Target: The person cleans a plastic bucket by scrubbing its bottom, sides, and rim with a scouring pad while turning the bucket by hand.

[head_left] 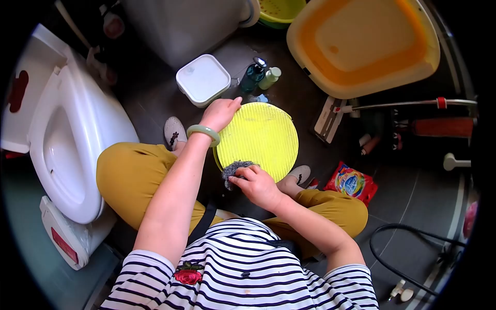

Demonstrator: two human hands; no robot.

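Yellow and ribbed, the round panel (264, 135) is lying with a shoe on either side of it; the scrubbing is looking partway along, as faint greyish marks are showing near its far edge. At its near-left rim, the right hand (262, 190) is pinching a dark grey scouring pad (235, 171) narrowly, while the left hand (219, 114) is touching its far-left rim (how tightly, I cannot tell).
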